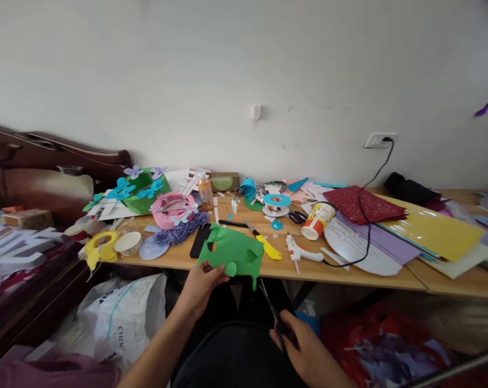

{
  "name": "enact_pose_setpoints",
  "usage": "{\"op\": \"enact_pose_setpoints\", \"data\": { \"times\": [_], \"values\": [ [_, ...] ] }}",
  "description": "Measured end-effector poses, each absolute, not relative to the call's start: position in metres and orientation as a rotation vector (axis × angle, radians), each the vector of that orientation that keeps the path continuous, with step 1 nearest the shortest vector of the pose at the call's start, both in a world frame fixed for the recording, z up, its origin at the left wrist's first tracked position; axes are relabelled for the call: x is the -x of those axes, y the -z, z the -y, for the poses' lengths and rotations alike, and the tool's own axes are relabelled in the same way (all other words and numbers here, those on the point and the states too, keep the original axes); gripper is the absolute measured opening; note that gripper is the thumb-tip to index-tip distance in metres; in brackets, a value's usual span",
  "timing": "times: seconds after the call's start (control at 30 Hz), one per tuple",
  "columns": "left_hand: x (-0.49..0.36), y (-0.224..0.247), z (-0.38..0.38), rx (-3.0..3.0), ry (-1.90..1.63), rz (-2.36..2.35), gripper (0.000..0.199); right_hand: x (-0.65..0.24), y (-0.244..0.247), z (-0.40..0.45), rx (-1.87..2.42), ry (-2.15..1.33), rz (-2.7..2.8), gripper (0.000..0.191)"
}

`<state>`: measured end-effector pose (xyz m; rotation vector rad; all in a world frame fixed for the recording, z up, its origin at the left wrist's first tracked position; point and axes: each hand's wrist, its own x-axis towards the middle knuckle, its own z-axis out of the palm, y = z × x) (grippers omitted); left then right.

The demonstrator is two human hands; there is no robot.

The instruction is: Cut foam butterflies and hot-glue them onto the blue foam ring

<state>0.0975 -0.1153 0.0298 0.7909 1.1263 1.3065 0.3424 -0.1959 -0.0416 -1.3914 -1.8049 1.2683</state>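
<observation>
Green foam sheet (pixel 232 252), ragged with cut-outs, hangs in the air just off the near edge of the worktop (pixel 349 275), pinched at its lower left edge by the left hand (pixel 201 284), whose fingers are closed on it. The right hand (pixel 298 345) sits lower and to the right, over the lap, fingers wrapped through the handles of a pair of scissors (pixel 273 312). The blades run up and to the left from that hand, their tips just under the sheet's lower right corner; whether the blades are parted is too small to tell. The sheet's longer side runs left to right, roughly across the blades' line.

There is open room below the sheet, between the worktop's edge and the lap. On the worktop just beyond lie a yellow utility knife (pixel 266 245), a white glue gun (pixel 300 252) with its black cord, and a black phone (pixel 199 241). A white plastic bag (pixel 118 315) sits on the floor to the left.
</observation>
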Motion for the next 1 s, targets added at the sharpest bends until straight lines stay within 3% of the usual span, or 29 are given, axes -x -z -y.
{"op": "enact_pose_setpoints", "data": {
  "times": [0.23, 0.53, 0.87, 1.0],
  "values": [
    [-0.135, -0.004, 0.152, -0.356, -1.497, -0.987, 0.039, -0.301, -0.005, 0.222, 1.311, -1.481, 1.756, 0.016],
    [-0.142, -0.014, 0.162, -0.185, -1.53, -0.873, 0.027, -0.293, 0.008, 0.21, 1.405, -1.301, 1.782, 0.018],
    [-0.145, -0.016, 0.168, -0.26, -1.466, -0.814, 0.024, -0.29, 0.01, 0.21, 1.474, -1.158, 1.828, 0.001],
    [-0.145, -0.015, 0.168, -0.307, -1.428, -0.817, 0.02, -0.29, 0.011, 0.21, 1.528, -1.091, 1.879, 0.007]
  ]
}}
